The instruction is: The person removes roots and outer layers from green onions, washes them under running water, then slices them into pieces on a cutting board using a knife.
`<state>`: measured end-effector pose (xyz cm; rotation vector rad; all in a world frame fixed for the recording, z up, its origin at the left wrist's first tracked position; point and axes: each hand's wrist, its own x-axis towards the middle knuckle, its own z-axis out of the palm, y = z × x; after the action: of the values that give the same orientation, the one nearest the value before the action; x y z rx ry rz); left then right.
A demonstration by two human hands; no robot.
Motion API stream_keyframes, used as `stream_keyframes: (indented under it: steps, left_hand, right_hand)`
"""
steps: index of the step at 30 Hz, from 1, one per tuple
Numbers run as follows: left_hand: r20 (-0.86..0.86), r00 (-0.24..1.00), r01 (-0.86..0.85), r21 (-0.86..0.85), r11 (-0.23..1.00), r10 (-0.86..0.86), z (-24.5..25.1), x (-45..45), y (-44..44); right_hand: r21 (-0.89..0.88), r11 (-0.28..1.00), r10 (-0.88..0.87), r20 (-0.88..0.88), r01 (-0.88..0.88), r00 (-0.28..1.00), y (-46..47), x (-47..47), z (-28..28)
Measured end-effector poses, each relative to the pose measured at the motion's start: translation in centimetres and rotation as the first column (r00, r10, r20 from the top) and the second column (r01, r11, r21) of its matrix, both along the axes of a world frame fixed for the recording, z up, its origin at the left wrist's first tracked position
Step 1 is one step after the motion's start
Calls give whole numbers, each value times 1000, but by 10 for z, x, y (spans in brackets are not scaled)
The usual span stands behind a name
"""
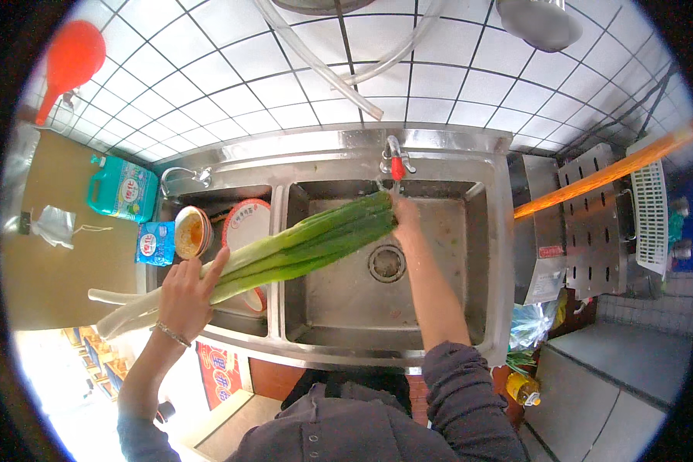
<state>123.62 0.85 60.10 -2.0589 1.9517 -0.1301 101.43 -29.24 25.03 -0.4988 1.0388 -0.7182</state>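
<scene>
A bundle of large green onions (300,242) lies slantwise above the double steel sink, white ends at the left, green ends near the tap. Around the pale stalks is my left hand (187,294), with a bracelet at its wrist. My right hand (405,216) is at the cut green ends, right under the tap (394,156) with the red nozzle; its fingers are blurred and partly hidden, so its grip is unclear. Some water shows by the nozzle. Beneath the stalks, the right basin (346,306) has a round drain (387,263).
The left basin holds stacked bowls (192,232) and a red-rimmed plate (245,216). Beside it stand a blue packet (155,243) and a teal detergent jug (124,189). A second tap (190,178) is behind. Right of the sink are perforated steel panels (592,222) and an orange pole (606,173).
</scene>
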Motion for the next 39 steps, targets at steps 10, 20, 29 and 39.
stream_keyframes:
  steps: [10,20,29,39]
  left_hand:
    - [131,990,-37,-64,997,45,42,6,34]
    - [195,972,76,252,965,-128,26,-13,37]
    - [68,992,-123,307,944,108,3,7,45]
    - [-27,932,362,-15,932,-362,-27,50,37]
  right_hand:
    - [-17,973,229,-104,-232,968,-72,-28,25]
    - [-104,887,416,-245,-450,876,-115,8,80]
    - [-180,966,169,-117,-188,979,6,-153,85]
    - [-632,773,-458,-502,50,733,269,-325,95]
